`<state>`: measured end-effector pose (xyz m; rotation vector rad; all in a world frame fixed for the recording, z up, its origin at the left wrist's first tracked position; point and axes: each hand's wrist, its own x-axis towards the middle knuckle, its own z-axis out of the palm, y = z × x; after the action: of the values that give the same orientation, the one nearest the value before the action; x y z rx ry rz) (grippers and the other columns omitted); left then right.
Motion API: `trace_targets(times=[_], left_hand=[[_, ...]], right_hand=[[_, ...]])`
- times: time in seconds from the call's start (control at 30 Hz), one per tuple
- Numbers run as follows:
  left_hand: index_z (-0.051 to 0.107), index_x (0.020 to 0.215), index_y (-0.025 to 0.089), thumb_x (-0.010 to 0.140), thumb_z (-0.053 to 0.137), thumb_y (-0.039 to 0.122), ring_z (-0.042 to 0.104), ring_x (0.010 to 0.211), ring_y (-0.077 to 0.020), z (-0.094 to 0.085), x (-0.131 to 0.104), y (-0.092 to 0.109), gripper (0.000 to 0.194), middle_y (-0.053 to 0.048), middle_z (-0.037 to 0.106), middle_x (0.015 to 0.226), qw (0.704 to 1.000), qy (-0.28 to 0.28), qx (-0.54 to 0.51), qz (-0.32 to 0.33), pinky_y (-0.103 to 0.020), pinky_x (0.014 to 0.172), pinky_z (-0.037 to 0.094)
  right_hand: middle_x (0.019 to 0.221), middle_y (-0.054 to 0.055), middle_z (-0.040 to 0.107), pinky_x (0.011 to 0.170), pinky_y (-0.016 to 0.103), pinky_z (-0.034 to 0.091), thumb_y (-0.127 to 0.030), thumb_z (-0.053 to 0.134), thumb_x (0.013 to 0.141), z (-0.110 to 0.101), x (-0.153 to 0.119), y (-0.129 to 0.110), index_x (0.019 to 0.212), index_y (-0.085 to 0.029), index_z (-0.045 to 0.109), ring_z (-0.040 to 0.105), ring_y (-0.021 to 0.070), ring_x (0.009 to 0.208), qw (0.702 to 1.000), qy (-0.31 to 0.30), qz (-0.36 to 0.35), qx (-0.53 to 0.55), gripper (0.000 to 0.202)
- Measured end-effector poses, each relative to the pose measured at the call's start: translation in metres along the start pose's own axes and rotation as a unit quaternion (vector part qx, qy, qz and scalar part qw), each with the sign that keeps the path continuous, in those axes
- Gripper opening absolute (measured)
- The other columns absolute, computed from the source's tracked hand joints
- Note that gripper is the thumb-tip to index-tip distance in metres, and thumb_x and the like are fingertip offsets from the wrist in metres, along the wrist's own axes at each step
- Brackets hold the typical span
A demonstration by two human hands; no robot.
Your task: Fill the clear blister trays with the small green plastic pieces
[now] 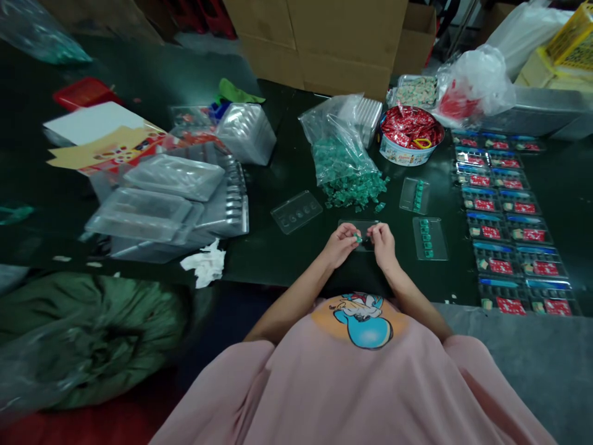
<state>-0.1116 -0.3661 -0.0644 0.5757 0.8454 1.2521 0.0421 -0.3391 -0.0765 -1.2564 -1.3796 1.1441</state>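
Observation:
My left hand (341,245) is closed in a pinch around a small green plastic piece (358,238). Across from it, my right hand (382,242) has its fingers curled together over the right side of a clear plastic tray (365,245); what they hold, if anything, is hidden. The tray lies flat on the dark table beneath both hands. Beyond them, a heap of green pieces (352,190) spills from a clear bag (340,145). A bare clear tray (296,211) lies to the left. On the right are two trays with rows of green pieces, a nearer tray (438,240) and a farther tray (404,194).
Stacked clear plastic trays (162,204) and a crumpled white tissue (205,264) are at left. A round tin (407,156) of red packets stands at the back. Rows of filled packs (491,232) cover the right side. A cardboard box (343,43) borders the far edge.

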Motion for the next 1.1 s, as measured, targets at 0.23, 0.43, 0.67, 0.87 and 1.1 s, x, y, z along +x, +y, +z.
trace_targets(times=[0.23,0.43,0.67,0.87,1.1], left_hand=[[0.069,0.084,0.016,0.056,0.083,0.026,0.059,0.076,-0.0121,-0.006,-0.001,-0.001,0.032,-0.002,0.067,0.082,0.995,0.057,0.083,0.019,-0.026,0.074,0.047],[0.077,0.083,0.018,0.058,0.083,0.031,0.061,0.082,-0.0176,-0.023,0.002,-0.007,0.029,-0.005,0.068,0.09,0.981,0.035,0.183,0.052,-0.031,0.078,0.048],[0.079,0.087,0.021,0.065,0.081,0.031,0.062,0.085,-0.0175,-0.03,-0.004,0.002,0.024,-0.005,0.066,0.094,0.963,-0.039,0.265,0.036,-0.03,0.08,0.048],[0.079,0.087,0.021,0.066,0.079,0.033,0.062,0.083,-0.0181,-0.026,-0.006,0.011,0.024,-0.005,0.068,0.092,0.95,-0.087,0.3,0.023,-0.03,0.078,0.048],[0.076,0.089,0.02,0.06,0.082,0.031,0.059,0.073,-0.016,-0.028,-0.001,0.003,0.032,-0.002,0.067,0.078,0.96,-0.047,0.276,0.003,-0.029,0.072,0.048]], right_hand=[[0.082,0.001,0.066,0.067,0.026,0.043,-0.046,0.061,0.082,-0.007,0.002,-0.009,0.08,-0.022,0.057,0.057,0.014,0.071,0.994,-0.092,0.008,0.05,0.025],[0.07,-0.003,0.06,0.066,0.027,0.043,-0.038,0.071,0.072,0.005,-0.002,-0.009,0.073,-0.021,0.059,0.055,0.0128,0.064,0.985,-0.146,0.029,0.087,0.021],[0.07,-0.004,0.063,0.069,0.027,0.044,-0.036,0.081,0.061,-0.001,-0.003,-0.008,0.074,-0.02,0.058,0.057,0.0117,0.065,0.948,-0.217,0.125,0.195,0.031],[0.065,-0.006,0.059,0.063,0.024,0.039,-0.035,0.083,0.057,-0.003,-0.006,-0.014,0.073,-0.019,0.054,0.052,0.009,0.06,0.933,-0.245,0.155,0.212,0.036],[0.066,-0.007,0.059,0.06,0.023,0.038,-0.025,0.072,0.064,0.0,-0.009,-0.019,0.075,-0.021,0.052,0.05,0.0087,0.058,0.958,-0.208,0.102,0.171,0.023]])
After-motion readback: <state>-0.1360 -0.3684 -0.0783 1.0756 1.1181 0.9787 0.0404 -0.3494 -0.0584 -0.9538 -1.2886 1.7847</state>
